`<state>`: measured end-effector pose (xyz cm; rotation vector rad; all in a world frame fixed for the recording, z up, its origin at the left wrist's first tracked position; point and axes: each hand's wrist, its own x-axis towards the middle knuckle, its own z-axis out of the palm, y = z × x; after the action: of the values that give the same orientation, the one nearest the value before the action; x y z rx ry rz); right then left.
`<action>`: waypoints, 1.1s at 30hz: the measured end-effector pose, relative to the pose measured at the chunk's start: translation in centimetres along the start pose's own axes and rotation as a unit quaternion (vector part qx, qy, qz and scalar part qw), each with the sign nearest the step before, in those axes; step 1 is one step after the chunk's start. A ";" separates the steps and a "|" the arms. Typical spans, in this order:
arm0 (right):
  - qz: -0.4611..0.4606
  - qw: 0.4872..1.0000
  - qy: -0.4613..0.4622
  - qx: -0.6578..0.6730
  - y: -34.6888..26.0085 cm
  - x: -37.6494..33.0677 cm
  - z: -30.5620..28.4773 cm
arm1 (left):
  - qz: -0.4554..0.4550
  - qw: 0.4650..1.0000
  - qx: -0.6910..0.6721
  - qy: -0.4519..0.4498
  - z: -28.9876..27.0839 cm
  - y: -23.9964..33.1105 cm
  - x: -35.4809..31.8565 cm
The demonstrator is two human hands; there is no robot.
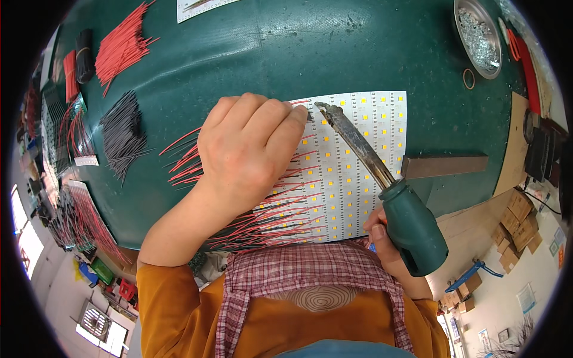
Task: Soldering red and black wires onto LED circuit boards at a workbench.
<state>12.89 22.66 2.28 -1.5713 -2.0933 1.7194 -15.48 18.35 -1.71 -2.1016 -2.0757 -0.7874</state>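
My left hand [253,140] is closed above a white LED board [364,173] dotted with yellow squares, thumb and fingertips pinched together at its far edge. A red wire [300,101] and a small dark end show beside those fingertips; the rest of what they hold is hidden. In my right hand [382,232], fingers curled, is a soldering iron [413,230] with a green handle that covers much of the hand. Its dark, crusted tip reaches close to my left fingertips. Several red and black wires [256,227] stick out along the board's left side.
Loose red wires [124,45] and black wires [123,131] lie in piles at left, near wired boards [89,215]. A brown bar [444,165] rests right of the board. A metal bowl [477,39] of shiny bits and a small ring [468,79] are far right.
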 end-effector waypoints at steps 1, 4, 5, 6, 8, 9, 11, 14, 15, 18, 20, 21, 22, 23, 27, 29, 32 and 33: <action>-0.009 1.000 0.002 -0.018 0.1 -0.1 0.0 | 0.004 1.000 0.000 0.005 0.0 -0.1 0.1; -0.080 0.988 -0.041 -0.129 0.1 -0.1 -0.2 | 0.011 1.000 0.002 0.002 -0.1 0.1 0.2; -0.079 0.987 -0.046 -0.132 0.0 -0.1 -0.3 | 0.014 1.000 0.008 -0.005 -0.2 0.2 0.3; -0.078 0.987 -0.048 -0.133 -0.1 -0.1 -0.3 | 0.014 1.000 0.008 -0.005 -0.2 0.2 0.3; -0.067 0.986 -0.062 -0.142 -0.3 0.0 -0.5 | 0.018 0.999 0.016 -0.035 -0.5 0.3 0.4; -0.061 0.985 -0.068 -0.146 -0.3 0.0 -0.5 | 0.020 0.999 0.016 -0.027 -0.6 0.5 0.5; -0.051 0.985 -0.072 -0.148 -0.2 0.0 -0.6 | 0.020 0.998 0.012 -0.063 -0.8 0.5 0.7; -0.052 0.984 -0.087 -0.148 0.1 0.2 -0.4 | 0.023 0.997 0.011 -0.067 -0.9 0.5 0.9; -0.056 0.983 -0.095 -0.149 0.2 0.3 -0.3 | 0.027 0.998 0.010 -0.059 -0.9 0.5 0.9; -0.065 0.979 -0.075 -0.175 -0.2 0.3 -0.1 | 0.028 0.998 0.017 -0.060 -0.9 0.5 1.0; -0.016 0.998 -0.043 -0.039 -0.9 0.1 -0.1 | 0.026 0.997 0.018 -0.077 -1.0 0.5 1.0; 0.006 0.999 -0.039 0.036 -1.3 0.1 -0.3 | 0.028 0.997 0.018 -0.069 -0.9 0.4 1.0; 0.033 0.987 -0.025 0.155 -1.7 0.0 -0.5 | 0.030 0.997 0.021 -0.069 -0.9 0.4 1.0; 0.048 0.981 -0.024 0.187 -2.1 -0.1 -0.7 | 0.025 0.996 0.023 -0.080 -0.9 0.4 1.0; 0.040 0.984 -0.024 0.175 -2.3 0.3 -0.6 | 0.035 0.997 0.034 -0.066 -0.8 0.2 1.0; 0.035 0.986 -0.025 0.163 -2.0 0.4 -0.4 | 0.029 0.994 0.038 -0.098 -0.9 0.1 1.0; -0.032 0.997 -0.039 0.056 -1.3 0.3 -0.4 | -0.014 1.000 -0.020 -0.002 -1.2 0.3 0.8; -0.008 0.997 -0.047 0.052 -1.2 0.1 -0.4 | 0.020 0.999 -0.028 0.013 -1.3 0.4 0.7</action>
<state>12.23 23.13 3.24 -1.4684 -2.0126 1.9003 -15.48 18.43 -0.21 -2.1409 -2.0146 -0.8727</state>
